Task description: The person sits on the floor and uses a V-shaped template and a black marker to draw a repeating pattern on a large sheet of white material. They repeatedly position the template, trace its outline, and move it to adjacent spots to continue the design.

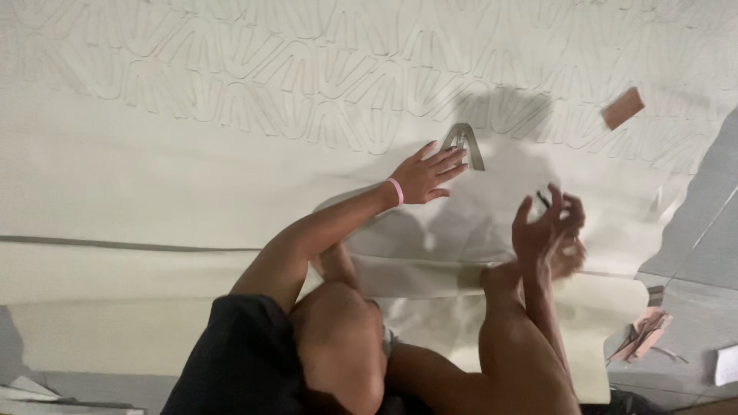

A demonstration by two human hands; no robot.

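Scanning from the left, I noted a large pale sheet [154, 177] spread over the floor, its upper part covered with rows of traced outlines [307, 77] of one repeated pointed shape. A dark seam ran across the sheet at lower left. Near the centre, the left hand [425, 174] lay flat on the sheet with fingers extended and slightly spread, holding nothing; a pink wristband [396, 190] sat at the wrist. Its fingertips touched the grey A-shaped template [464, 142], which lay flat on the sheet just below the traced rows. To the right, the right hand [547, 229] was raised off the sheet, fingers curled around a thin dark marking tool [543, 200]; the grip itself was blurred. Farther right, a small brown block [623, 107] rested on the sheet, well apart from both hands. At the right edge I recorded grey floor [707, 230] and pinkish scraps [642, 332].
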